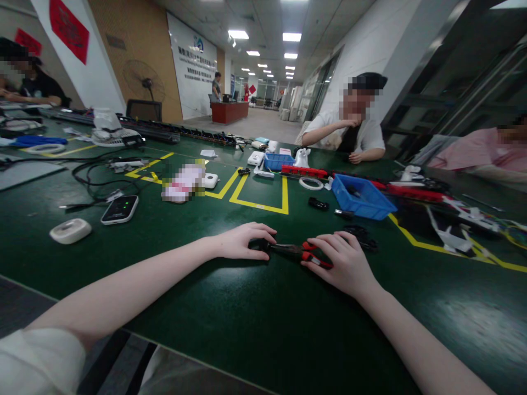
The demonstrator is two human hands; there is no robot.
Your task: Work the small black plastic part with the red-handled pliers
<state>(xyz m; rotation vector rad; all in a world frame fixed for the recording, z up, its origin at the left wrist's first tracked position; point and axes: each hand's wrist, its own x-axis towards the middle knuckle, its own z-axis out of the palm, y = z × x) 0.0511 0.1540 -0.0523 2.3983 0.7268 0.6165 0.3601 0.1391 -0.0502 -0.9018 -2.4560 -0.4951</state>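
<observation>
My left hand (242, 241) is closed round a small black part (259, 244) just above the green table (230, 318). Its kind is hard to make out, since the fingers cover much of it. In my right hand (343, 260) are red-handled pliers (294, 250), their jaws pointing left and meeting the black part. Behind the right hand lies a heap of small black parts (362, 237). A little farther back are a black piece (318, 203) and a smaller black and silver piece (343, 213).
A blue bin (362, 200) with dark parts stands at right, near a long red strip (304, 171). On the left lie a phone-like device with green lights (119, 209), a white rounded case (70, 231) and black cables (88, 175). A person (349, 120) sits across the table.
</observation>
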